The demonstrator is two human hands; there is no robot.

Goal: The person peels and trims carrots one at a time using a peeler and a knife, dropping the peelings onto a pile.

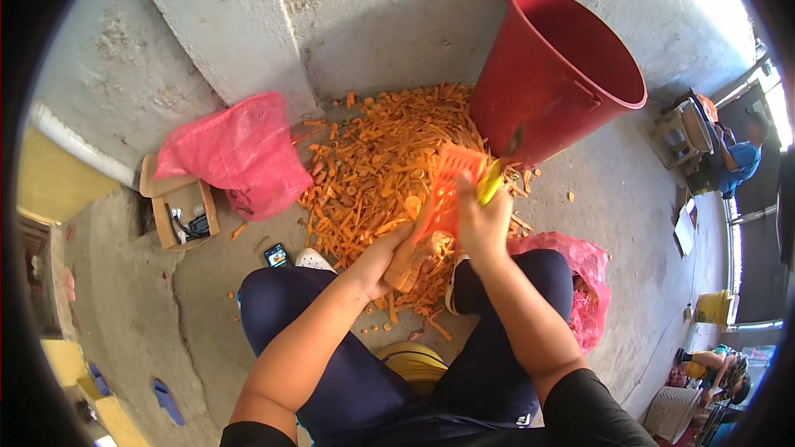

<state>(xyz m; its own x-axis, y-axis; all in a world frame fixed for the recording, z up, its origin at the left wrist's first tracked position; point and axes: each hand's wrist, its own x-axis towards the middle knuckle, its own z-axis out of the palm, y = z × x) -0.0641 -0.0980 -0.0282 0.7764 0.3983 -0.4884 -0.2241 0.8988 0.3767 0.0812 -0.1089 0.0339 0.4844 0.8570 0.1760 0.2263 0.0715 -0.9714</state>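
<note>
My left hand (383, 263) is closed around a thick orange carrot (402, 275) above my lap. In my right hand (484, 219) is a knife with a yellow handle (490, 182); its dark blade points up and away, blurred. Between the hands, an orange slotted plastic basket (458, 167) stands tilted, with its near end by the carrot. I cannot tell whether either hand touches it. Beneath and beyond lies a wide heap of orange carrot peelings and pieces (364, 174) on the floor.
A tall red bin (538, 74) stands behind the heap, by the wall. A pink mesh sack (240, 153) and open cardboard box (184, 213) are left; a phone (276, 256) lies nearby. Another pink sack (590, 302) is right of my leg. Two people (741, 157) are far right.
</note>
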